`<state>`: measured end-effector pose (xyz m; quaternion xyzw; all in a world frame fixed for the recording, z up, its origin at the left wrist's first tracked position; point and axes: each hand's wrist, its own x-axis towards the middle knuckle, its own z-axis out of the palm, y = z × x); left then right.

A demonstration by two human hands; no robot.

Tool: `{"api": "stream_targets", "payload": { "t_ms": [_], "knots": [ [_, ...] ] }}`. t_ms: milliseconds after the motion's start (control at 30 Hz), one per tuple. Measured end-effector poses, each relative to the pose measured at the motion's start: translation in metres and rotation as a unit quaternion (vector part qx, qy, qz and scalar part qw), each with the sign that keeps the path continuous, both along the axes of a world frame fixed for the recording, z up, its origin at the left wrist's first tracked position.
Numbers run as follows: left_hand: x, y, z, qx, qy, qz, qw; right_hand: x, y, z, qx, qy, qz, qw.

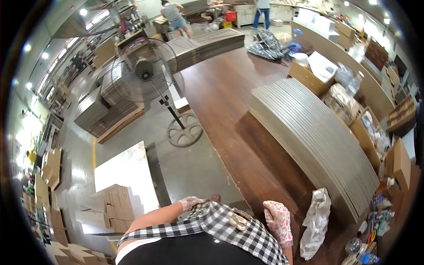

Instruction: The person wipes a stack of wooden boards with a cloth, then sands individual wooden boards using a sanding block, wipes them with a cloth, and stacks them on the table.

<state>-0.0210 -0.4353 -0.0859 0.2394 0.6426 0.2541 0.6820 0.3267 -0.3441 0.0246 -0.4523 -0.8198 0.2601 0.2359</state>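
Observation:
My left hand [191, 203], in a light patterned glove, is at my waist against the black-and-white checked apron [176, 229]; its fingers are largely hidden, so their grip is unclear. On the brown tabletop [212, 88] near its front edge rests my right hand [279, 223], in a white glove with a pink-red floral pattern. Its fingers lie forward, with nothing visible in them. Just right of it is a crumpled whitish plastic bag [315, 223]. Beyond the bag, a long row of grey-beige panels [313, 141] stands packed side by side on the table.
A pedestal fan [144, 69] stands left of the table, near a white board [128, 174] and stacked panels [112, 95]. Cartons [311, 77] and bottles [354, 84] line the right side. Black plastic wrap [268, 45] lies at the far end. Two people stand in the background.

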Motion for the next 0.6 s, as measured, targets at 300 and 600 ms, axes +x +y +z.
{"api": "stream_targets", "payload": {
  "t_ms": [300, 600],
  "knots": [
    [-0.024, 0.104, 0.107, 0.256, -0.271, 0.192, 0.908, -0.069, 0.012, 0.023, -0.264, 0.257, -0.035, 0.929],
    [0.05, 0.114, 0.117, 0.659, 0.127, -0.355, 0.651, -0.142, 0.031, 0.046, -0.472, 0.31, -0.031, 0.825]
  ]
}}
